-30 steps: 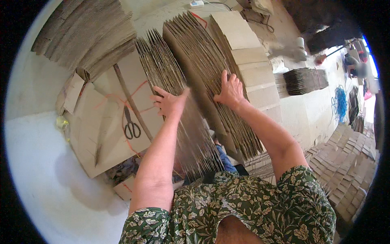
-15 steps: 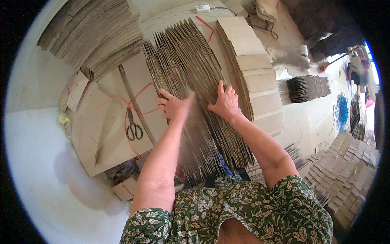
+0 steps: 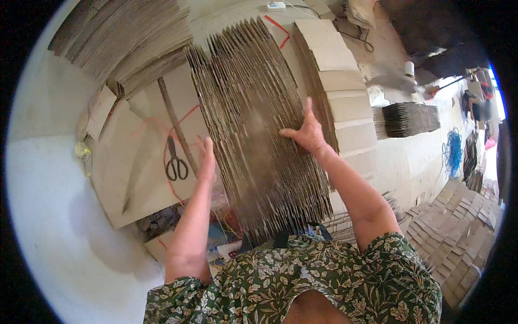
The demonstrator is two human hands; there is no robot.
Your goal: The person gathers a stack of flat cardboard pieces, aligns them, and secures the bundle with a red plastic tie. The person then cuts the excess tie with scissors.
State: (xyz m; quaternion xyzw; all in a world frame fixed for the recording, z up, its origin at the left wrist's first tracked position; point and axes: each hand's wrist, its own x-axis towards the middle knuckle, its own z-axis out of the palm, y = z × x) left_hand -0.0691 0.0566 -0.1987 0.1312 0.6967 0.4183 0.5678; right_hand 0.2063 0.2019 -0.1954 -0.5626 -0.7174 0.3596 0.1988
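Note:
A long row of thin folded cardboard sheets (image 3: 243, 81), set on edge and packed close, runs from the far middle toward my body. My left hand (image 3: 206, 157) is upright along the row's left side, its fingers stretched out and seen edge-on. Across the row, my right hand (image 3: 308, 133) is spread at the right side, with the thumb over the top edges and the fingers pointing away. Neither hand grips a sheet. Dark-handled scissors (image 3: 176, 163) lie left of my left hand, beside a red strap (image 3: 186, 117) and a narrow brown strip (image 3: 171, 110).
A stepped pile of flat cardboard (image 3: 345, 81) borders the row on the right. Stacked sheets (image 3: 124, 43) stand far left. Farther right are a dark cardboard bundle (image 3: 413, 119), blue cord (image 3: 452, 151) and many cardboard pieces (image 3: 453, 232). A white wall (image 3: 54, 205) rises at the left.
My left hand has moved left and down, off the top of the row to its left side. The right hand has shifted slightly down. The near sheets look straighter and more closely lined up.

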